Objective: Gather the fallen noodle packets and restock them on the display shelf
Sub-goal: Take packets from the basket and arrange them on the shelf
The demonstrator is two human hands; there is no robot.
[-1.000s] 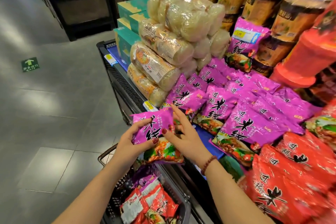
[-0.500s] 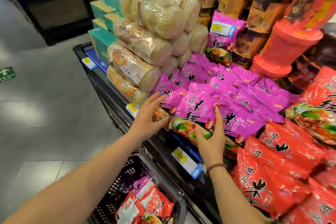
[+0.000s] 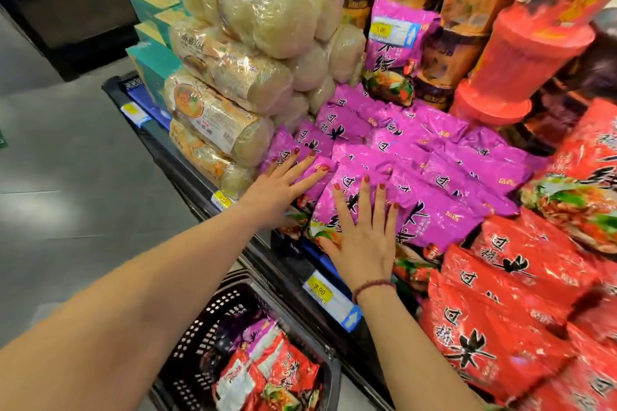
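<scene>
Purple noodle packets (image 3: 430, 157) lie in a heap on the display shelf (image 3: 287, 280). My left hand (image 3: 283, 187) lies flat with spread fingers on the packets at the heap's left edge. My right hand (image 3: 364, 230) presses flat on a front purple packet (image 3: 424, 213) that overhangs the shelf edge. Neither hand grips anything. Below the shelf a black basket (image 3: 200, 337) holds red and purple packets (image 3: 270, 374). Red noodle packets (image 3: 510, 307) are stacked on the shelf to the right.
Clear bags of pale noodle nests (image 3: 253, 53) are piled left of the purple heap, with teal boxes (image 3: 150, 57) behind. Cup noodles (image 3: 467, 3) and a red tub (image 3: 521, 57) stand at the back. Grey floor (image 3: 66, 177) lies to the left.
The purple packet I held in both hands over the basket now lies on the shelf heap. Both hands have opened and spread flat on the packets.
</scene>
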